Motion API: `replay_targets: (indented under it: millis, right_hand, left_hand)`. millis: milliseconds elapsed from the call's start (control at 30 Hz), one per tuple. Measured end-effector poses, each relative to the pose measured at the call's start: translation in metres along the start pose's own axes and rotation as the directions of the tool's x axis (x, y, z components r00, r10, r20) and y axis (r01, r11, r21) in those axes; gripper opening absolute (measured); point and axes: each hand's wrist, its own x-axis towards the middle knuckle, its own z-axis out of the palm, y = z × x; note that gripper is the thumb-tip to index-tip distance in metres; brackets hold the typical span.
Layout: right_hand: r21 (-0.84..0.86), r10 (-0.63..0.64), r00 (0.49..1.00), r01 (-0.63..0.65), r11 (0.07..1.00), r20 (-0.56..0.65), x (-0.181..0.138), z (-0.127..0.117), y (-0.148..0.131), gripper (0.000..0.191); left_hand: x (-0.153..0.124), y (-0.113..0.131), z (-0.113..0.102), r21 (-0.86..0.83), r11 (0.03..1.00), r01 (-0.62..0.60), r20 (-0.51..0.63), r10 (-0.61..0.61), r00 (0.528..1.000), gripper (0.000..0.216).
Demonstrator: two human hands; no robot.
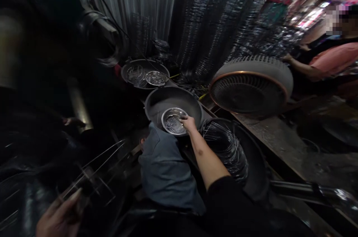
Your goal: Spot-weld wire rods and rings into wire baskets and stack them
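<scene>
My right hand (188, 123) reaches over the right rim of a shiny metal bowl (163, 121). Its fingers are drawn together above short grey metal pieces (173, 124) lying in the bowl; whatever is between the fingertips is too small to make out. The bowl sits inside a wide dark basin (179, 97). At the lower left, my left hand (63, 212) is closed round a thin bent wire frame (96, 162), whose long prongs point up and right. Motion blur and darkness hide its details.
A coil of wire (228, 147) lies in a dark basin at right. Another basin (128, 75) behind holds a bowl of metal pieces (156, 78). A large fan (248, 88) stands at right, near a person (332, 58). Tall wire stacks (195, 24) line the wall.
</scene>
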Motion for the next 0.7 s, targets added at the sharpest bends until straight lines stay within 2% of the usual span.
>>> replay_targets:
  millis: [67,100,167,200,267,400,500,567,633,700]
  right_hand:
    - [0.143,-0.06,0.998,0.056,0.988,0.024,-0.031,0.005,-0.011,0.051]
    - [0.242,-0.091,0.995,0.076,0.967,0.05,-0.048,0.009,-0.017,0.052]
    - [0.455,-0.139,0.984,0.074,0.888,0.113,-0.082,0.019,-0.026,0.045]
    - [0.509,-0.153,0.979,0.063,0.858,0.137,-0.097,0.023,-0.029,0.042]
    - [0.468,-0.17,0.973,0.079,0.88,0.156,-0.122,0.028,-0.029,0.035]
    - [0.182,-0.22,0.972,0.202,0.962,0.087,-0.141,0.018,-0.015,0.029]
    - [0.092,-0.139,0.983,0.129,0.987,0.116,-0.141,0.004,-0.008,0.029]
    - [0.096,-0.07,0.988,0.057,0.994,0.139,-0.143,0.001,-0.015,0.028]
    - [0.187,-0.03,0.984,-0.004,0.982,0.177,-0.151,0.009,-0.034,0.028]
    - [0.349,-0.009,0.952,-0.104,0.931,0.307,-0.164,0.027,-0.061,0.029]
  left_hand:
    - [-0.005,0.01,0.009,-0.1,0.995,0.026,0.002,-0.026,1.0,0.044]
    - [-0.008,0.014,0.013,-0.128,0.992,0.02,0.038,-0.016,0.999,0.049]
    - [-0.011,0.019,0.017,-0.178,0.983,-0.038,0.102,0.057,0.993,0.054]
    - [-0.011,0.019,0.017,-0.201,0.978,-0.064,0.135,0.092,0.987,0.055]
    - [-0.011,0.017,0.011,-0.231,0.969,-0.092,0.175,0.135,0.975,0.055]
    - [-0.009,0.008,-0.008,-0.283,0.955,-0.085,0.161,0.135,0.978,0.052]
    - [-0.004,0.004,-0.017,-0.331,0.94,-0.084,0.15,0.14,0.979,0.049]
    - [0.001,0.002,-0.02,-0.35,0.932,-0.099,0.15,0.16,0.976,0.046]
    - [0.004,0.0,-0.02,-0.353,0.929,-0.111,0.156,0.175,0.972,0.045]
    - [0.005,-0.001,-0.019,-0.353,0.929,-0.111,0.155,0.175,0.972,0.046]
